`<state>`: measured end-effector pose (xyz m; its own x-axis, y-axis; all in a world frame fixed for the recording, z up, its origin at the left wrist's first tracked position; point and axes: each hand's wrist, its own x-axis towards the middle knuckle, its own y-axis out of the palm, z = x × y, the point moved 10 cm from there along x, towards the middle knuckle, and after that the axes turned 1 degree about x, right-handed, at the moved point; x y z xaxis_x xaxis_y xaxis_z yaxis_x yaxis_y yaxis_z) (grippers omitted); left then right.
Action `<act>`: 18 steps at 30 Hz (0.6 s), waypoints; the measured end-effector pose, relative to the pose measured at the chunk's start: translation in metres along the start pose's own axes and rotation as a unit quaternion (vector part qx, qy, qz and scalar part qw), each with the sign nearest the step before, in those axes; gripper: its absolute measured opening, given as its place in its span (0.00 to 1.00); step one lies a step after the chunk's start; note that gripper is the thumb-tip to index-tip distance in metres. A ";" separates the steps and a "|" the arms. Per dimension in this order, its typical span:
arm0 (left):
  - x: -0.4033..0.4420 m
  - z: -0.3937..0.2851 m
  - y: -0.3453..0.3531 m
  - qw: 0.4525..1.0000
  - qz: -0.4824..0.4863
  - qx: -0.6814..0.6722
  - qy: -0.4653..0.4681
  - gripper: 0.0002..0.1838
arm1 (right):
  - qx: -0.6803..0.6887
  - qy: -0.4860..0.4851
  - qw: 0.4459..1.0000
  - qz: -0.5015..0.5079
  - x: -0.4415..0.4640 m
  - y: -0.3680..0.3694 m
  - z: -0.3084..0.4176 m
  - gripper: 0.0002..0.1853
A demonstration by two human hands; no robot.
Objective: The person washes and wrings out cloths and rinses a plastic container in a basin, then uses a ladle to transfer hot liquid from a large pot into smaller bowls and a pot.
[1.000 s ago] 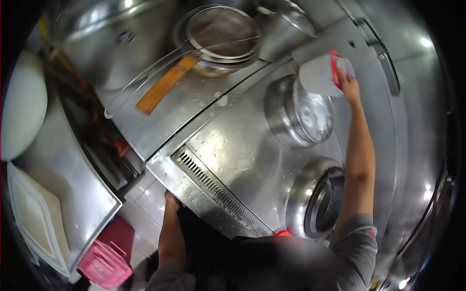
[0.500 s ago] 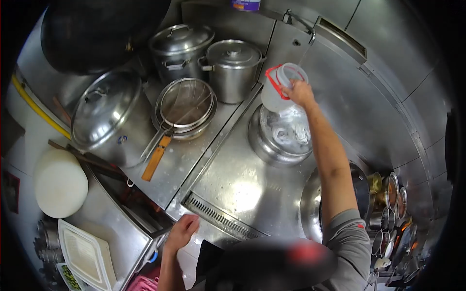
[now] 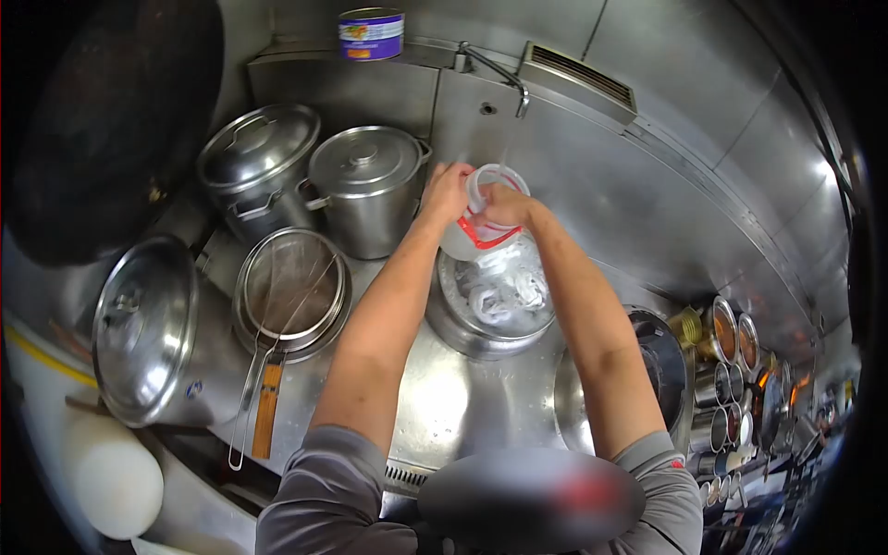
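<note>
A translucent white tub (image 3: 462, 245) with a red handle is held over a round steel pot (image 3: 486, 342) that contains water and something white. My left hand (image 3: 449, 194) is closed on the tub's left rim. Across the opening, my right hand (image 3: 504, 205) reaches in at the rim with its fingers bent round it; the fingertips are partly hidden. Above the tub, a wall faucet (image 3: 524, 97) points down, and a faint stream seems to fall from it.
Lidded steel pots (image 3: 365, 185) stand at the back left. Strainers (image 3: 291, 287), one with a wooden handle (image 3: 267, 412), rest left of my arm. A dark wok (image 3: 659, 361) is at the right, beside several containers (image 3: 726, 333). A purple can (image 3: 371, 35) sits high up.
My left hand has come up from the front edge to the tub's left side. The tub has turned, and the view has shifted so that the faucet and back wall show more.
</note>
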<state>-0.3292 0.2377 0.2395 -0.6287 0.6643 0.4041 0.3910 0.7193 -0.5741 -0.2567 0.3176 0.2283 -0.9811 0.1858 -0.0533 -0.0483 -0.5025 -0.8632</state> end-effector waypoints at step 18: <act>-0.002 0.038 0.007 0.977 -0.122 -0.173 0.011 0.23 | 0.442 0.095 0.892 -0.004 0.045 0.022 -0.023 0.20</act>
<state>-0.3503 0.2336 0.2077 -0.7190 0.4656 0.5160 0.4375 0.8801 -0.1844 -0.2978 0.3346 0.1958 -0.9349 0.2898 -0.2050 -0.2660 -0.9544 -0.1358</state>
